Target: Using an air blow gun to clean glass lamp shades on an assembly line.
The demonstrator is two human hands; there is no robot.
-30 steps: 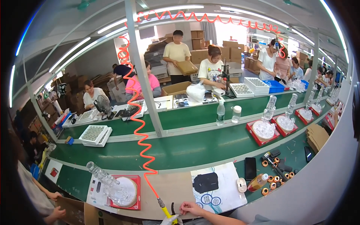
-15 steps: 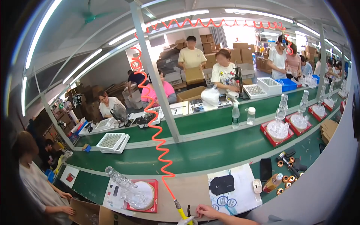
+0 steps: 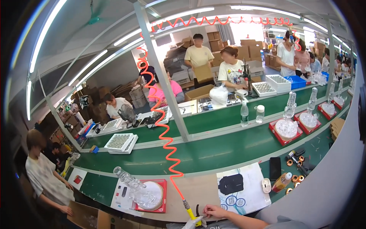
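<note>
Head view: green bench (image 3: 152, 160); brown board (image 3: 200, 187); orange coiled hose (image 3: 177, 188); red tray (image 3: 164, 198) holding clear glassware (image 3: 146, 196), left. Right hand (image 3: 213, 211): fingers curled, can't tell if pinching anything. Gloved left hand (image 3: 191, 224): wrapped around yellow air gun (image 3: 190, 213) on hose's lower end, bottom edge.

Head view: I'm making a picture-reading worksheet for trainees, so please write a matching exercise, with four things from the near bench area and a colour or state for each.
Things
1. coiled hose
2. handheld tool
3. phone
4. small rounded case

Colours or states
A. black
B. yellow, held in the left hand
C. white
D. orange-red

Right pairs: 1-D, 2-B, 3-A, 4-C
</note>
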